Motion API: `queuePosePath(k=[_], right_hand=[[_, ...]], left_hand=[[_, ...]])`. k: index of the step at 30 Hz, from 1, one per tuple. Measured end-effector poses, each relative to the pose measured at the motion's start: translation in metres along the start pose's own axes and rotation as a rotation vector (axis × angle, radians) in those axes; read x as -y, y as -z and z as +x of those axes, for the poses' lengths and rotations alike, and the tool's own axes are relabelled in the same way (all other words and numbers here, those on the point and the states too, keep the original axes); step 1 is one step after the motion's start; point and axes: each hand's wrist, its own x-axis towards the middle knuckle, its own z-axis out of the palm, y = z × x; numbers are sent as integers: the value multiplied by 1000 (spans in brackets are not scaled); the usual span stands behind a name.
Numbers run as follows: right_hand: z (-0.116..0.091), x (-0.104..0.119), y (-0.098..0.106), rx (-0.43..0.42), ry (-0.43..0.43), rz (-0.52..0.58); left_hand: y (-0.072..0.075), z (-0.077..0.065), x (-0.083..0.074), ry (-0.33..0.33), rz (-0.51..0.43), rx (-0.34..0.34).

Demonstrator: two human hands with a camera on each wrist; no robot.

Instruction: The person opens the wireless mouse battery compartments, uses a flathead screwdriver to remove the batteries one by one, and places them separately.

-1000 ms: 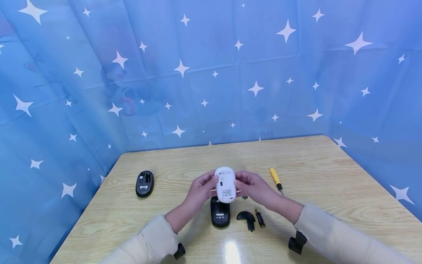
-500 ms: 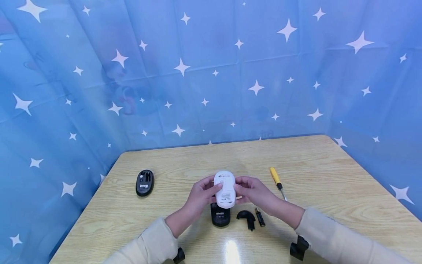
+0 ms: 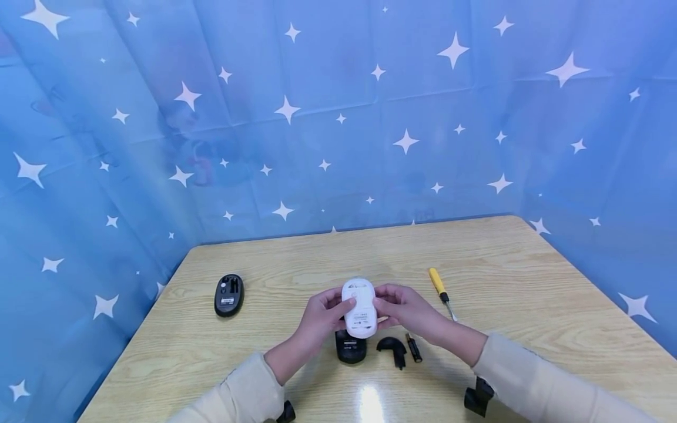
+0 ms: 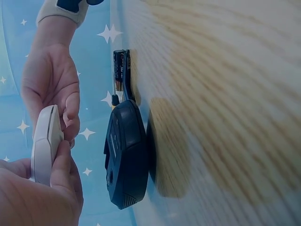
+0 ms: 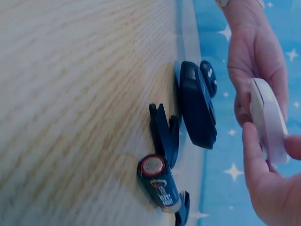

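A white computer mouse [image 3: 360, 322] is held above the table, its labelled underside turned up toward the head view. My left hand [image 3: 319, 316] grips its left side, thumb lying over the underside. From the right side my right hand [image 3: 406, 306] pinches it, thumb on the edge. Both wrist views show the white mouse [image 4: 43, 146] edge-on between the two hands, well off the tabletop. Below it, a black mouse [image 3: 351, 349] lies underside up on the table, its far part hidden by the white mouse in the head view.
Right of the near black mouse lie a curved black cover piece [image 3: 392, 346] and a battery [image 3: 414, 349]. A yellow-handled screwdriver [image 3: 438, 283] lies farther right. Another black mouse [image 3: 229, 295], underside up with its compartment uncovered, is at the left. A starry blue curtain [image 3: 338, 135] hangs behind the table.
Both hands have brought the white mouse slightly lower and nearer in the head view, so it covers more of the near black mouse. The left thumb has moved inward over its underside.
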Motion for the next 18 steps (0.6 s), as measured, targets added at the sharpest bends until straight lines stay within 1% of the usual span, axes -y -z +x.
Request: queuePosePath(k=[5, 8, 12, 14, 18], right_hand=[[3, -1, 3, -40, 66, -161], [5, 2, 5, -65, 118, -292], [8, 11, 7, -88, 207, -465], [10, 16, 7, -86, 226, -501], [14, 21, 7, -14, 223, -506]], left_hand=[[0, -2, 0, 4, 7, -10], [0, -2, 0, 4, 2, -12], [0, -2, 1, 5, 1, -8], [0, -1, 1, 4, 7, -1], [0, -1, 3, 4, 18, 14]])
